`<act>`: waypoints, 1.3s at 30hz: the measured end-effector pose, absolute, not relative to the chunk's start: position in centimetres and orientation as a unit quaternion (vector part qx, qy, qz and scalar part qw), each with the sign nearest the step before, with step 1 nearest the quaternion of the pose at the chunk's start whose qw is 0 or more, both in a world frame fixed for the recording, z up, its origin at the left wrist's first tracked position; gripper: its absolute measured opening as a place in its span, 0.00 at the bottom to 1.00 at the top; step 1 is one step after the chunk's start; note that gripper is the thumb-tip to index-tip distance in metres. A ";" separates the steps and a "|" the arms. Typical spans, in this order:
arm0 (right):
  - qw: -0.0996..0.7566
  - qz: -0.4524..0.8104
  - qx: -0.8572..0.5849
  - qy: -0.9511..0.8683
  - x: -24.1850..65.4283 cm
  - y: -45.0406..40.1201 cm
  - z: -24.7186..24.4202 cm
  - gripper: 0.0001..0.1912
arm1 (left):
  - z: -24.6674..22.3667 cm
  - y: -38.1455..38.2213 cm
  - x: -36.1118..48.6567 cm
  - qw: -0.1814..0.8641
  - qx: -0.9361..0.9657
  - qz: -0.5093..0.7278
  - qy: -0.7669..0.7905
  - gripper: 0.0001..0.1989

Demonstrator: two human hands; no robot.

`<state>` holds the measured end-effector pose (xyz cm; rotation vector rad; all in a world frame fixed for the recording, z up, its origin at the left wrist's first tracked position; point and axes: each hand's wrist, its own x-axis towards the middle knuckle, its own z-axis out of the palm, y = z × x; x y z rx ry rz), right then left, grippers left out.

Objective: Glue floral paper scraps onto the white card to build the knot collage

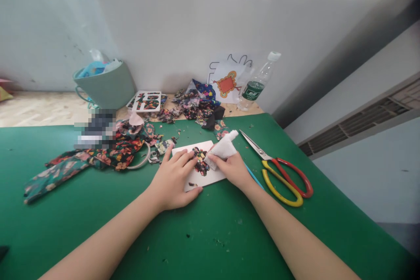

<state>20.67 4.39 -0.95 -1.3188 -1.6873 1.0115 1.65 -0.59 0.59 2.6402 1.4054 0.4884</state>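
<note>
Left hand: lies flat on a white card at the center of the frame, fingers spread and grasping nothing.
Right hand: fingers closed on a folded white wad, its lower end at the edge of a dark floral patch.
Card: rests tilted on the green surface, mid-frame, the patch between the two hands (a smaller dark scrap shows near the left thumb).
Scissors: lie just right of the right hand, blades parted slightly, one handle red, the other yellow.
Fabric: flowered strips sprawl at center left; a heap of scraps sits above the card.
Backdrop: a gray-green basket at upper left; a clear bottle stands at upper right, beside a sheet with a red-and-yellow drawing.
</note>
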 end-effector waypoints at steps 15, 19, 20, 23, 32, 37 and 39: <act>0.355 0.386 -0.527 -0.669 20.6 4.3 -1.0 0.13 | 0.5 -0.6 1.6 0.052 0.871 0.158 0.463 0.31; 0.359 0.378 -0.523 -0.674 20.6 4.2 -1.1 0.13 | 0.5 -0.5 1.6 0.051 0.870 0.155 0.465 0.31; 0.366 0.379 -0.523 -0.670 20.6 4.2 -1.1 0.13 | 0.5 -0.5 1.6 0.050 0.871 0.154 0.464 0.31; 0.397 0.381 -0.534 -0.642 20.7 4.0 -0.8 0.12 | 0.6 -0.6 1.7 0.046 0.870 0.157 0.464 0.30; 0.416 0.334 -0.537 -0.654 20.9 3.2 0.2 0.06 | 0.8 -0.9 2.0 0.025 0.853 0.170 0.493 0.31; 0.394 0.330 -0.537 -0.669 20.6 3.2 -0.1 0.08 | 0.7 -0.9 2.0 0.028 0.852 0.173 0.493 0.31; 0.395 0.336 -0.540 -0.663 20.6 3.2 -0.1 0.08 | 0.6 -0.8 1.9 0.031 0.853 0.174 0.491 0.31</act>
